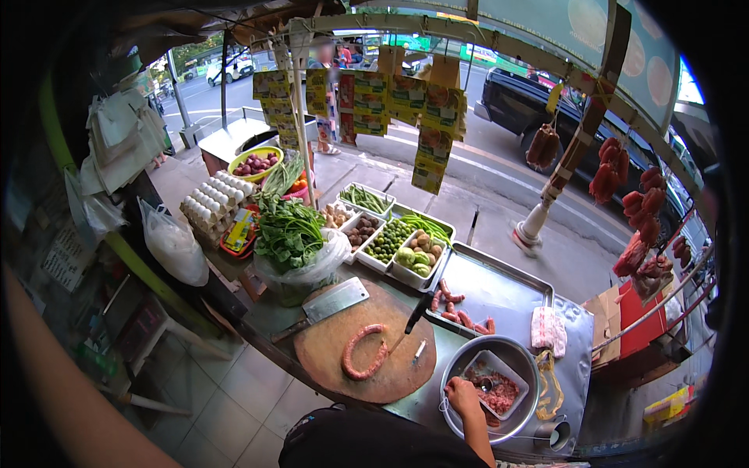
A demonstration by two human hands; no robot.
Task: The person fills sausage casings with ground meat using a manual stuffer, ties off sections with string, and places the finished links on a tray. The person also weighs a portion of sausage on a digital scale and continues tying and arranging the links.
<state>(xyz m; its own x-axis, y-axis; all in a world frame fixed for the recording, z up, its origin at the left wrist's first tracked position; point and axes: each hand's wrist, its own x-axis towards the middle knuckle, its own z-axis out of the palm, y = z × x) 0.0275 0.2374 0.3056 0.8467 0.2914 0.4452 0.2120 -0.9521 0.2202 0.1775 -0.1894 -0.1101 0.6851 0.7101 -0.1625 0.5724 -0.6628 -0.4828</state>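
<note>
The left hand is out of view. At the round wooden board's [310,352] eleven o'clock, a broad steel cleaver [340,301] seemingly leaves the curved reddish sausage [348,356] room. Toward four, a round silver basin [460,363] likely catches straying pink mince [508,389]; what the right hand [466,398] there grasps, I cannot tell.

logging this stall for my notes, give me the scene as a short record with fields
right hand: inside the metal basin, beside the white tray; its grip is unclear
left hand: out of view
white tray: holds minced meat
chopping board: carries a curved sausage and a cleaver
metal tray: holds short sausages
produce: leafy greens in clear plastic
eggs: in stacked cartons, left of the greens
hanging: red sausages, upper right
</note>
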